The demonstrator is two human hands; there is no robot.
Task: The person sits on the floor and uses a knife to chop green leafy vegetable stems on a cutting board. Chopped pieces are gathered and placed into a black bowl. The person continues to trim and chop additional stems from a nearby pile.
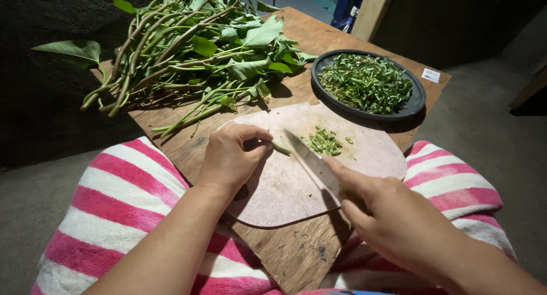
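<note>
at ten to twelve o'clock on the wooden worktop (171, 138), a loose heap of leafy green stalks (188, 50), some stems jutting toward the edge at nine o'clock; liable to slide off if nudged by an elbow. nearer, at about seven o'clock of the pale cutting board (364, 158), left hand (231, 158) curled down with fingers (250, 136) clenched around a thin green stem (280, 148), only its short tip showing toward three o'clock. just beside that tip, knife blade (310, 158), angled from eleven to five o'clock, gripped by right hand (393, 215), fingers wrapped on the handle, forefinger laid along the spine. very little stem left between blade and knuckles: likely nick to a fingertip if the stub is not fed out or the blade drifts toward nine o'clock. small pile of chopped pieces (325, 141) at one o'clock of the blade, apt to scatter under a hasty stroke. board overhanging striped pink-and-white cloth (131, 198) on the lap; could tip under hard pressure. at two o'clock, dark round tray (419, 101) of chopped greens (364, 81), close to the worktop corner.
</note>
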